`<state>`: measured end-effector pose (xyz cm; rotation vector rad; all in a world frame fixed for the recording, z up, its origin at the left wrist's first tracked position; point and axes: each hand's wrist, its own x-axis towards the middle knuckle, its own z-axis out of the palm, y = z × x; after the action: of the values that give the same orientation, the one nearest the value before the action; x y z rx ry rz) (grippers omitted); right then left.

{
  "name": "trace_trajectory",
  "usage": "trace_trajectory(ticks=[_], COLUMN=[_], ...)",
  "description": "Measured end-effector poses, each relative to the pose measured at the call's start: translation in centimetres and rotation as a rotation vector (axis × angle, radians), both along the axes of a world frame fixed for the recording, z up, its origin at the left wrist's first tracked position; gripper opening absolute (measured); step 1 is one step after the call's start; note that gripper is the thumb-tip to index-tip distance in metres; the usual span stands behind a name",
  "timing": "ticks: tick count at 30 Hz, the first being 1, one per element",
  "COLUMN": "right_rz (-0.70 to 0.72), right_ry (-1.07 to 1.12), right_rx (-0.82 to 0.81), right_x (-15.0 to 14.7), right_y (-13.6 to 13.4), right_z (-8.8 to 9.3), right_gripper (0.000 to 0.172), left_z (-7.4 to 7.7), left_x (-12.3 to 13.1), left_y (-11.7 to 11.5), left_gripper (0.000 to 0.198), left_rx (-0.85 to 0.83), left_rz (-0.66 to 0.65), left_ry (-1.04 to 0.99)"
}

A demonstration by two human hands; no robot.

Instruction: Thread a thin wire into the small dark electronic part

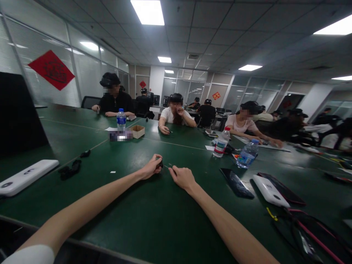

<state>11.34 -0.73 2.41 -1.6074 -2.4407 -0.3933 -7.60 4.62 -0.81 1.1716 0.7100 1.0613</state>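
In the middle of the head view, my left hand (150,168) is closed around a small black object (161,165), mostly covered by the fingers. My right hand (182,179) faces it across a narrow gap, thumb and forefinger pinched together. A thin, pale, needle-like piece (166,167) reaches from the right fingertips toward the black object; whether the two touch I cannot tell. Both hands are just above the green table (143,220). A small white scrap (112,172) lies left of my left hand.
Left are black pieces (70,169) and a white power bank (29,177). Right are a dark phone (236,182), another white power bank (271,191), cables and two bottles (247,154). A small open box (137,131) stands farther back. People sit around the table.
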Motion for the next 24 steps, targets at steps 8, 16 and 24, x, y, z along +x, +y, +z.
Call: trace_trajectory(ticks=[8, 16, 24], right_rz=[-0.005, -0.052, -0.144], right_ry=[-0.012, 0.001, 0.089], right_rx=[-0.003, -0.028, -0.026], right_x=[-0.09, -0.06, 0.02], right_y=[-0.38, -0.56, 0.24], right_z=[0.4, 0.37, -0.1], right_gripper=[0.058, 0.059, 0.061], left_z=[0.66, 0.33, 0.15], left_x=[0.05, 0.07, 0.08], left_y=[-1.01, -0.59, -0.63], left_gripper=[0.039, 0.045, 0.041], left_rx=[0.062, 0.098, 0.102], left_rz=[-0.016, 0.004, -0.04], left_ry=[0.063, 0.115, 0.162])
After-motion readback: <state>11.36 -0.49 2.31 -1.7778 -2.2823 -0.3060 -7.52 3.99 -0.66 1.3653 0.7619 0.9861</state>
